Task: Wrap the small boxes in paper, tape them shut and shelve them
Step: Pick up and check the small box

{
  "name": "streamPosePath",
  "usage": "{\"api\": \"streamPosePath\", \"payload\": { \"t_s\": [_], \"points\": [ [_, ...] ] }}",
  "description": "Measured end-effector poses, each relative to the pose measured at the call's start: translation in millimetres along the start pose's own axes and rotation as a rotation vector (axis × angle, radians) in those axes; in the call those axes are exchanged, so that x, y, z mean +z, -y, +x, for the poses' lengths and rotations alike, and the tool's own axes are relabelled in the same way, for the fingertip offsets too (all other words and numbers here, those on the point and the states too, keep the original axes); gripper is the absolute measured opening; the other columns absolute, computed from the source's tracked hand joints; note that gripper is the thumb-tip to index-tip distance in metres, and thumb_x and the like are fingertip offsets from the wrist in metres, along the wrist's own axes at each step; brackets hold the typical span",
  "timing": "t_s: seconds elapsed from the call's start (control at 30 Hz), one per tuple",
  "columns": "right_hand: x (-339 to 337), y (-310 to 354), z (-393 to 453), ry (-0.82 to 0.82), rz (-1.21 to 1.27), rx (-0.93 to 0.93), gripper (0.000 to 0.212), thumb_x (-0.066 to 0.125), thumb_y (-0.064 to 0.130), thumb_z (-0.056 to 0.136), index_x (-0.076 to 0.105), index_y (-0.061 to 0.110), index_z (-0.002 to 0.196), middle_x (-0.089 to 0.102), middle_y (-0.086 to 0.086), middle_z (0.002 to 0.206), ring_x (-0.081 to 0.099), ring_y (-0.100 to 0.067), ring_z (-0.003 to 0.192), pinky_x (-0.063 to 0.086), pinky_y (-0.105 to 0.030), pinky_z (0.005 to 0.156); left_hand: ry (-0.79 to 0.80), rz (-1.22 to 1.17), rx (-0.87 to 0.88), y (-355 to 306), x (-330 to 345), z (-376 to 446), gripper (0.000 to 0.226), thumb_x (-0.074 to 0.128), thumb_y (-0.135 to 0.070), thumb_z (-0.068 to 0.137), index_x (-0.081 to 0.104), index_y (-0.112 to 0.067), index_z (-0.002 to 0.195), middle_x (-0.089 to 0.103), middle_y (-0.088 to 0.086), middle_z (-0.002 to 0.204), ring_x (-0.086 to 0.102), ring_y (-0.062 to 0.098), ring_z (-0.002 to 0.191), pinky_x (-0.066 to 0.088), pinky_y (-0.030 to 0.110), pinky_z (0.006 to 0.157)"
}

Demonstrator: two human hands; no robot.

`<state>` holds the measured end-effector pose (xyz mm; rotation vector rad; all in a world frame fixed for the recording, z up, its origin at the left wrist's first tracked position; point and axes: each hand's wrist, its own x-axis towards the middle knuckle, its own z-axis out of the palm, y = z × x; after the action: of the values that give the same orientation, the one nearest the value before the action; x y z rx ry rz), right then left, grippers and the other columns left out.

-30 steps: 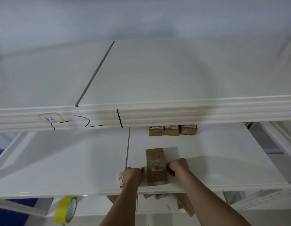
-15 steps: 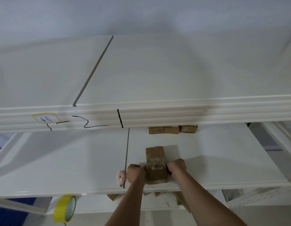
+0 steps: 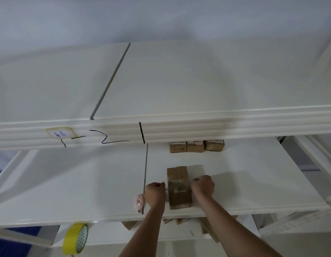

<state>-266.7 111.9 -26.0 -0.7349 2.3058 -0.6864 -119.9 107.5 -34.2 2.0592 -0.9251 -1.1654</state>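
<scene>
- Lower left of the frame: a yellow tape roll (image 3: 75,238) hangs below the front edge of the shelf (image 3: 68,182); what it hangs from cannot be made out.
- Just left of centre, near the shelf's front edge: a small pink cutter (image 3: 139,202) lies beside your left hand (image 3: 155,194). Its blade cannot be made out.
- Left hand: fingers curled, knuckles up, pressed against the left long side of the wrapped box (image 3: 179,188). Whether the fingertips pinch paper or tape is hidden.
- Centre, lower half: the wrapped box lies flat on the shelf, long axis running away from you, with a glossy tape patch across its top. Judged from its size and covering, it should be light and fairly stiff, the paper creasing easily and the taped area slicker. Take hold by the two long sides, clear of the tape.
- Right hand (image 3: 203,186): also curled, set against the right long side; the fingertips are again hidden.
- Upper centre-right, under the upper shelf's edge: three small boxes (image 3: 196,145) stand in a row at the back, their tops cut off and labels unreadable.
- Below the shelf: brown pieces, possibly cardboard, are mostly hidden.
</scene>
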Motion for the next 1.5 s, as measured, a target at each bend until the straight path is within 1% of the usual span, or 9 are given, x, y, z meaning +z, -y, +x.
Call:
{"api": "streamPosePath", "payload": {
  "t_s": [0.13, 0.4, 0.63, 0.83, 0.97, 1.13, 1.23, 1.4, 1.5],
  "points": [
    [-1.1, 6.2, -7.7, 0.04, -0.065, -0.075, 0.012, 0.061, 0.012, 0.098, 0.068, 0.003, 0.095, 0.07, -0.01, 0.094, 0.069, -0.024, 0.087, 0.042, -0.022, 0.057, 0.017, 0.076, 0.033, -4.3, 2.8, -4.5, 0.034, 0.073, -0.025, 0.09, 0.072, -0.003, 0.064, 0.071, 0.009, 0.061, 0.07, 0.025, 0.061, 0.061, 0.034, 0.068],
    [-1.6, 15.2, -11.1, 0.091, -0.201, -0.122, 0.012, 0.056, 0.006, 0.099, 0.063, 0.002, 0.108, 0.068, -0.013, 0.112, 0.066, -0.026, 0.103, 0.049, -0.025, 0.074, 0.031, 0.3, 0.105, -26.4, 4.7, -23.0, 0.026, 0.055, -0.01, 0.098, 0.05, -0.011, 0.073, 0.051, 0.0, 0.067, 0.046, 0.009, 0.056, 0.03, 0.018, 0.045],
    [-0.7, 17.5, -15.7, 0.133, -0.265, -0.08, 0.018, 0.053, 0.011, 0.102, 0.064, 0.004, 0.114, 0.068, -0.012, 0.12, 0.065, -0.025, 0.11, 0.05, -0.026, 0.081, 0.198, 0.339, 0.047, -31.4, 10.1, -23.6, 0.013, 0.056, -0.009, 0.096, 0.052, -0.01, 0.084, 0.055, 0.005, 0.083, 0.051, 0.014, 0.068, 0.049, 0.025, 0.064],
    [-3.5, 18.6, -15.2, 0.185, -0.257, -0.022, 0.023, 0.059, 0.017, 0.099, 0.064, 0.005, 0.119, 0.067, -0.012, 0.123, 0.065, -0.027, 0.112, 0.052, -0.029, 0.086, 0.245, 0.273, -0.008, -35.5, 11.4, -22.9, 0.015, 0.052, -0.009, 0.097, 0.051, -0.01, 0.082, 0.057, 0.008, 0.088, 0.052, 0.016, 0.071, 0.047, 0.024, 0.065],
    [-0.8, 20.1, -19.1, 0.234, -0.237, -0.007, 0.021, 0.059, 0.018, 0.099, 0.064, 0.005, 0.115, 0.068, -0.012, 0.119, 0.066, -0.026, 0.107, 0.05, -0.028, 0.075, 0.293, 0.221, -0.032, -35.5, 6.6, -27.0, 0.016, 0.055, -0.019, 0.098, 0.052, -0.009, 0.086, 0.052, 0.005, 0.08, 0.051, 0.013, 0.068, 0.044, 0.02, 0.058],
    [-6.0, 18.5, -27.1, 0.282, -0.224, -0.047, 0.02, 0.049, 0.016, 0.103, 0.06, 0.005, 0.116, 0.065, -0.013, 0.119, 0.064, -0.026, 0.106, 0.046, -0.027, 0.073, 0.335, 0.284, 0.012, -32.3, 7.3, -36.1, 0.009, 0.047, -0.015, 0.1, 0.054, -0.009, 0.1, 0.055, 0.005, 0.086, 0.057, 0.02, 0.086, 0.053, 0.03, 0.081],
    [-12.4, 15.7, -26.1, 0.301, -0.136, -0.031, 0.017, 0.049, 0.011, 0.1, 0.06, 0.004, 0.112, 0.063, -0.012, 0.109, 0.062, -0.026, 0.095, 0.051, -0.031, 0.072, 0.355, 0.272, 0.007, -31.7, 5.3, -37.2, 0.011, 0.045, -0.017, 0.1, 0.052, -0.009, 0.102, 0.054, 0.003, 0.086, 0.055, 0.017, 0.081, 0.05, 0.028, 0.076],
    [-21.1, 13.8, -17.2, 0.316, 0.167, -0.046, 0.019, 0.064, 0.022, 0.095, 0.073, 0.007, 0.09, 0.073, -0.011, 0.093, 0.07, -0.026, 0.088, 0.06, -0.04, 0.082, 0.362, 0.035, -0.051, -34.1, -7.6, -28.9, 0.061, 0.05, -0.037, 0.101, 0.025, 0.0, 0.143, 0.056, 0.015, 0.123, 0.06, 0.024, 0.103, 0.053, 0.031, 0.077],
    [-29.6, 16.1, -19.4, 0.349, 0.315, -0.124, 0.017, 0.07, 0.028, 0.093, 0.075, 0.013, 0.084, 0.075, -0.007, 0.089, 0.071, -0.024, 0.09, 0.059, -0.046, 0.091, 0.337, -0.134, 0.033, -31.9, -13.5, -17.1, 0.07, 0.063, -0.056, 0.091, 0.048, 0.002, 0.128, 0.069, 0.014, 0.108, 0.071, 0.024, 0.092, 0.059, 0.031, 0.067]
  ]
}}
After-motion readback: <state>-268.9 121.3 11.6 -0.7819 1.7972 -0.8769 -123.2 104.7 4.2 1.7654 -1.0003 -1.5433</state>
